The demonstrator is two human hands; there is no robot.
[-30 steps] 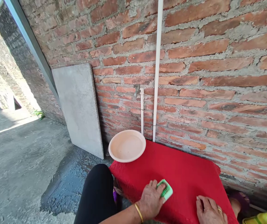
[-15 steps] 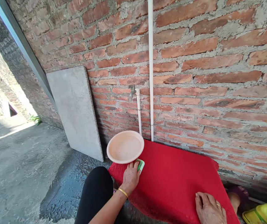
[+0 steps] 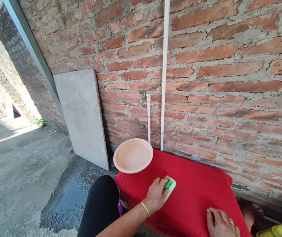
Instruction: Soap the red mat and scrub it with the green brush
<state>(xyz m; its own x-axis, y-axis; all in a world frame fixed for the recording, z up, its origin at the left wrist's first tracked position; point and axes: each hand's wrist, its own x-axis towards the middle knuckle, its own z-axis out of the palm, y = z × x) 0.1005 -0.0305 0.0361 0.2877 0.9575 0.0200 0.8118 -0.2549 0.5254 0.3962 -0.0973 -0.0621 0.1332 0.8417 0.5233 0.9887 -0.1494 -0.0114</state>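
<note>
My left hand, with a gold bracelet at the wrist, has its fingers closed over a green scrubbing brush. The brush is pale green with darker green bristles partly hidden by my fingers, and it rests on a red cloth. My right hand lies on the cloth near its front right edge, fingers extended, holding nothing; a ring shows on one finger. At the far left corner of the cloth stands a pale pink basin, behind and left of my left hand.
Behind rises a brick wall with a tap and white pipes. A grey slab leans there. Wet concrete floor lies left of my knee. Something yellow-green is at the lower right.
My left hand has moved right across the red cloth with the brush, away from the basin. My right hand stays nearly where it was. The view has shifted slightly.
</note>
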